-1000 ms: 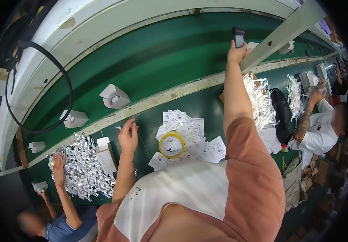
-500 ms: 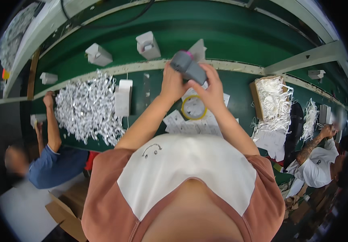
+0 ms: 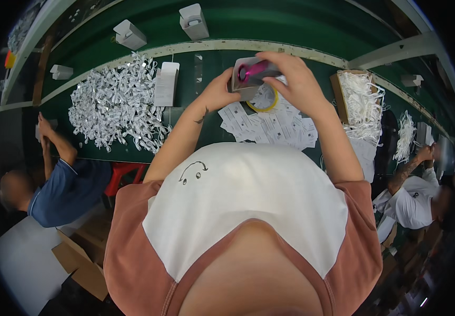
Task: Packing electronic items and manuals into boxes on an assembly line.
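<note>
My left hand [image 3: 218, 94] is closed round the side of a small open white carton [image 3: 244, 95], held above the table. In my right hand [image 3: 300, 79] is a grey handheld device with a shiny magenta ringed end [image 3: 254, 71], gripped between thumb and fingers. Its magenta end lies at the carton's opening; how far inside it is I cannot tell. Under my hands lies a yellow-rimmed roll of tape [image 3: 275, 102], partly hidden, on a spread of printed paper sheets [image 3: 283, 128].
Left of me lie a heap of white cords [image 3: 111, 108] and a white carton [image 3: 167, 84]. White cartons [image 3: 194, 23] stand on the green belt [image 3: 280, 23] behind a pale rail. Right are a cardboard box of white cords [image 3: 358, 92] and a co-worker [image 3: 414, 203]; another [image 3: 64, 184] works left.
The grey device has turned so its magenta end faces the carton's opening, and only my right hand now holds it. My left hand has shifted onto the carton.
</note>
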